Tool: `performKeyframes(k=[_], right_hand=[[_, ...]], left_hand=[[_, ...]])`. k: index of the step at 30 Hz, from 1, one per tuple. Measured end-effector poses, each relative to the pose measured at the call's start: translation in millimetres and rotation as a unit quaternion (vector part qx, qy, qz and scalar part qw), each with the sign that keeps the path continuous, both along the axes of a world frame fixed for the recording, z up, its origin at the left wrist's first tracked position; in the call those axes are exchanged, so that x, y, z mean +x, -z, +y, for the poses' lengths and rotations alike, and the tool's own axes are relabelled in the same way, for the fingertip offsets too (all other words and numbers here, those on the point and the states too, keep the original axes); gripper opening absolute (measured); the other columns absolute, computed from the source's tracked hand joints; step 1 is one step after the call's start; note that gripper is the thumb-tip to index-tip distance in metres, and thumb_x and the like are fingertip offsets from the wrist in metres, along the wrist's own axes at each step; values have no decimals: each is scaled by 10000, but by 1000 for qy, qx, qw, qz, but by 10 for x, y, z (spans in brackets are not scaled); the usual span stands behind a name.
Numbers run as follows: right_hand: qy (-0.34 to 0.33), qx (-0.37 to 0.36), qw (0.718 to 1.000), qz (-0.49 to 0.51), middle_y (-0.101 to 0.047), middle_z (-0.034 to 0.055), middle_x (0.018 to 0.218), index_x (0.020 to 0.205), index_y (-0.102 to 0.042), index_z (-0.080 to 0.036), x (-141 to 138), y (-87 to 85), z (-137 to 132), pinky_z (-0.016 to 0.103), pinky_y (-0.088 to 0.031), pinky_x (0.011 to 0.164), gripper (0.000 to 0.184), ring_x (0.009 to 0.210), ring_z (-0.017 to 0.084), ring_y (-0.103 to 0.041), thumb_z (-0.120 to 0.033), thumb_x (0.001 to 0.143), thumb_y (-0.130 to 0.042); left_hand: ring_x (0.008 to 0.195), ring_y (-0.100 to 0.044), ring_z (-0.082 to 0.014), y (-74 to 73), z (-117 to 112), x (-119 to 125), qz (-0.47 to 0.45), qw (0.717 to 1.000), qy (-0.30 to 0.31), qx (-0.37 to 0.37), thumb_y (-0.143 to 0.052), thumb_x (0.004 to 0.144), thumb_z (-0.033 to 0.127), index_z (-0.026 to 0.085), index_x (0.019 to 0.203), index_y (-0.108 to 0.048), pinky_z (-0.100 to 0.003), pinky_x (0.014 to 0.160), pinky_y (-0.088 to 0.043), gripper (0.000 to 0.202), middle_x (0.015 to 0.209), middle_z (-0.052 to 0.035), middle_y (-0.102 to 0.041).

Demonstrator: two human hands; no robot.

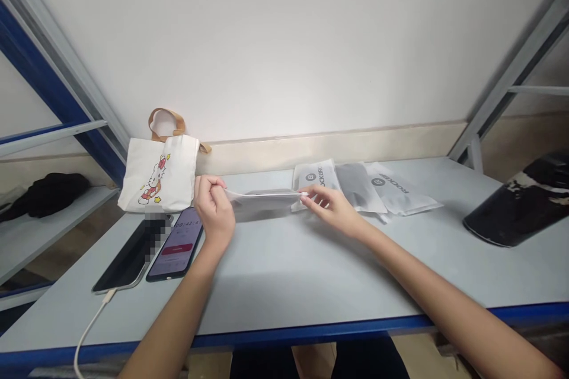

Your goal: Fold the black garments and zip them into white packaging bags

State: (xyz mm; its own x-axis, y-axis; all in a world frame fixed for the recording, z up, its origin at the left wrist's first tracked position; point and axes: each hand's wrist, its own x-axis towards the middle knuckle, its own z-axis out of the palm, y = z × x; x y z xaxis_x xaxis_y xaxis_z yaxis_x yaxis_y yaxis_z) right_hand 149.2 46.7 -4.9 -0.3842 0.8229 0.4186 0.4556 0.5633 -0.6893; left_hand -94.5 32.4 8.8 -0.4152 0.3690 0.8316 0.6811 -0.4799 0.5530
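Note:
A frosted plastic pouch (267,204) with something grey inside is stretched between my two hands above the table. My left hand (214,208) is closed around the pouch's left end. At its right end, my right hand (331,207) pinches the top corner between thumb and fingers, around what looks like a white zip slider. The pouch's upper edge faces me as a pale line. Behind my right hand lie several similar frosted pouches (411,192) with "ROCKBROS" lettering, partly overlapping; one shows dark contents.
A white tote bag (171,172) with a cartoon cat stands at the back left. Before it lie a dark phone (128,254) on a white cable and a phone (178,246) with a lit timer. A black object (520,207) lies at right. A wall (293,41) closes the back.

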Motion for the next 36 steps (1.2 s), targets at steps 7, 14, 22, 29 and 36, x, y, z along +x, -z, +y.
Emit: performKeyframes(k=[7, 14, 22, 29, 36], right_hand=[[35, 82, 993, 77, -640, 22, 759, 1001, -631, -206, -91, -58, -112, 262, -481, 591, 266, 664, 140, -589, -404, 892, -490], [6, 112, 993, 42, -633, 39, 865, 1038, -601, -213, -161, -26, -191, 250, -483, 594, 227, 712, 134, -594, -321, 930, -434], [32, 283, 958, -42, -620, 19, 789, 948, -582, -204, -156, 2, -211, 239, -445, 582, 124, 652, 116, -561, -197, 910, -464], [49, 365, 927, -71, -640, 37, 866, 995, -586, -226, -163, -44, -235, 244, -468, 610, 207, 711, 130, -594, -117, 876, -457], [133, 371, 919, 5, -623, 25, 789, 924, -610, -251, -75, -137, -161, 264, -468, 572, 148, 684, 148, -584, -165, 854, -513]], left_hand=[[953, -520, -195, 53, 68, 18, 67, 988, -3, -138, -352, 822, 113, 219, 849, -551, -322, 843, -386, 227, 967, -51, -579], [931, -570, -184, 38, -133, 336, 344, 937, 57, -16, -547, 836, 218, 223, 992, -602, -316, 838, -398, 166, 979, -25, -665], [793, -592, -125, 84, -185, 469, 338, 933, 121, 4, -558, 867, 241, 220, 936, -619, -256, 728, -422, 95, 852, 13, -692], [777, -589, -132, 46, -204, 483, 344, 931, 123, 11, -520, 888, 241, 217, 884, -611, -260, 721, -418, 94, 807, 9, -686], [786, -578, -143, 14, -102, 367, 301, 948, 94, -42, -505, 896, 272, 226, 864, -590, -284, 761, -383, 102, 844, 10, -681]])
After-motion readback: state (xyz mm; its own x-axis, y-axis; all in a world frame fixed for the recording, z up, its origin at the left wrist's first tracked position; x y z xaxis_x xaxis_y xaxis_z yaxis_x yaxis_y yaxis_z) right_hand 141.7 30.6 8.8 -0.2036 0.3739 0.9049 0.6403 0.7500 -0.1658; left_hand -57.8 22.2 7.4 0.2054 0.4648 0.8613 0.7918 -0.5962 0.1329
